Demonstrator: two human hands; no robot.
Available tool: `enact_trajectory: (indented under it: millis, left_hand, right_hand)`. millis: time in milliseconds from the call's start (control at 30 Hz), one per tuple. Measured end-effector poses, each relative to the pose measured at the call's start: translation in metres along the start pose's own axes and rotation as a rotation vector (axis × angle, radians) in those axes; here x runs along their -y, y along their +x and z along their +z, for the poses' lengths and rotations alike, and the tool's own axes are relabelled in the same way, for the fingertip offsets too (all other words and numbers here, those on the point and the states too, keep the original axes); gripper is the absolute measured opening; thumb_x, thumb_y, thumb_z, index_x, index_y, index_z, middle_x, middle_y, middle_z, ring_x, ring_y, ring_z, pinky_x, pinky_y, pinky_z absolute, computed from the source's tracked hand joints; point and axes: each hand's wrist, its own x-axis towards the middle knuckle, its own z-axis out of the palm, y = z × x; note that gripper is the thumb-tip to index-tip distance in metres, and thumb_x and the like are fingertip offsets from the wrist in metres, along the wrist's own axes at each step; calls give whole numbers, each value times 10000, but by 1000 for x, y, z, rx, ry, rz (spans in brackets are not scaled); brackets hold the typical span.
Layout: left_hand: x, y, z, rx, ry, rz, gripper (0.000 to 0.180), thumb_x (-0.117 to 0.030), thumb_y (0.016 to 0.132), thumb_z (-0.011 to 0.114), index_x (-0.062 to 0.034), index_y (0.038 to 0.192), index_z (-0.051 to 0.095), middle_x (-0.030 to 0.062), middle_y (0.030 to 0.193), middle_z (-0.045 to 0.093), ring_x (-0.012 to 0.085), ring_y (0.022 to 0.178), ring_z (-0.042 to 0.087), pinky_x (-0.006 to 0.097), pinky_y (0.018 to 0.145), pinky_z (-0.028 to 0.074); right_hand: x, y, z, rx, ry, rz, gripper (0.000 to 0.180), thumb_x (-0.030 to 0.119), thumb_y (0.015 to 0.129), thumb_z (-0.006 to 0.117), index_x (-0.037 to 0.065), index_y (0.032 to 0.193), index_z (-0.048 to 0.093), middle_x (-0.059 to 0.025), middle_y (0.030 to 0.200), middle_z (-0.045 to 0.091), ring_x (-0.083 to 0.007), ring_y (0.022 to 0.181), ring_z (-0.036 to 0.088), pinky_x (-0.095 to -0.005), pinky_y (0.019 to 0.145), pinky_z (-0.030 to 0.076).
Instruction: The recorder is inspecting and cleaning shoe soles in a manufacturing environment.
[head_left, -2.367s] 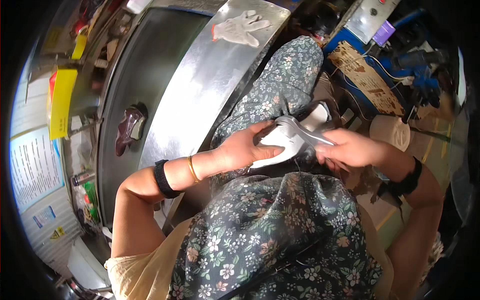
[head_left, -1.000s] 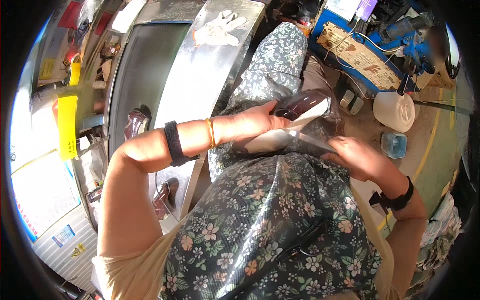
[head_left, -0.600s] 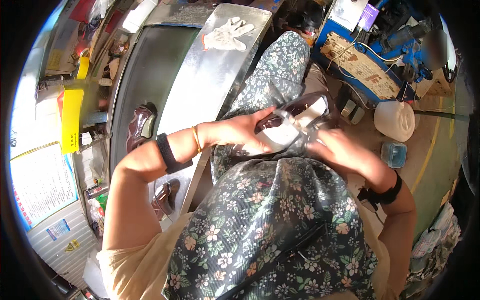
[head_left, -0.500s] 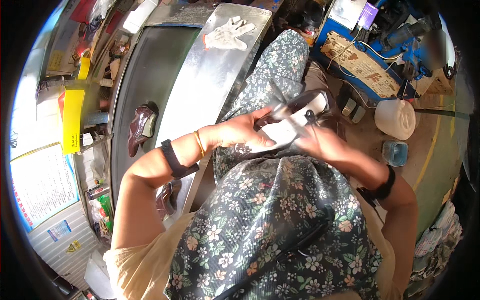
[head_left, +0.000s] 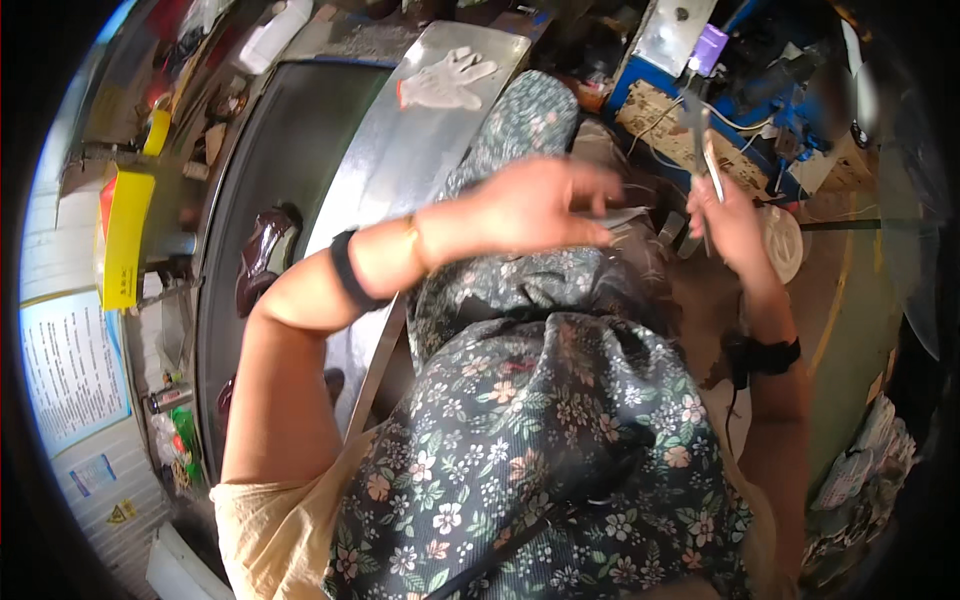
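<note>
My left hand (head_left: 550, 207) hangs over my lap, fingers spread apart and blurred by motion, with nothing visible in it. Below it lies the dark flowered apron (head_left: 560, 390). Further right, my right hand (head_left: 728, 222) is closed round a long, narrow metal hand tool (head_left: 709, 150) with two slim parts; blur hides its exact kind. The tool points up and away from me. On the dark belt at my left rests a glossy dark red shoe (head_left: 268, 258). Another dark red shape, nearer me, is partly hidden behind my left arm.
A white work glove (head_left: 447, 80) lies on the metal ledge (head_left: 385, 160) beside the dark belt (head_left: 290, 130). To the far right stands a blue machine (head_left: 745, 165) with loose cables. A whitish plastic jug (head_left: 783, 243) is behind my right wrist. A yellow box (head_left: 122, 240) stands at the left.
My hands have moved apart: the right went right and away with the metal tool, the left opened. The dark red shoe with pale lining, earlier between them, no longer shows there.
</note>
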Motion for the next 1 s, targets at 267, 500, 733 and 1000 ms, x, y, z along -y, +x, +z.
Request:
enact_trajectory:
  millis: [267, 500, 733, 1000]
  left_hand:
    - [81, 69, 28, 455, 159, -290, 1018, -578, 669, 795, 51, 1365, 399, 235, 1210, 598, 313, 1118, 593, 358, 953, 461]
    - [86, 30, 75, 232, -779, -477, 710, -367, 862, 722, 29, 1371, 425, 136, 1218, 594, 197, 1097, 555, 297, 932, 451]
    - [82, 35, 86, 167, -548, -379, 553, -334, 828, 750, -24, 1245, 560, 106, 1043, 673, 195, 942, 607, 315, 845, 468]
    - [96, 45, 82, 182, -565, -524, 830, -453, 803, 754, 64, 1365, 429, 208, 1223, 604, 264, 1118, 579, 326, 958, 440]
  right_hand:
    - [-14, -53, 8, 160, -53, -62, 298, 272, 993, 537, -10, 1060, 606, -46, 878, 624, -104, 818, 577, -271, 743, 492]
    - [9, -69, 1, 463, -274, 36, 224, 211, 985, 527, -1, 1033, 583, -8, 781, 566, -90, 730, 494, -294, 685, 445]
    - [0, -36, -10, 639, -523, -45, 276, 269, 982, 526, 11, 893, 572, -46, 665, 547, -120, 604, 476, -312, 574, 407]
    - [-10, -20, 27, 456, 162, 479, 392, 358, 985, 520, 6, 830, 596, -58, 685, 585, -140, 584, 560, -300, 550, 478]
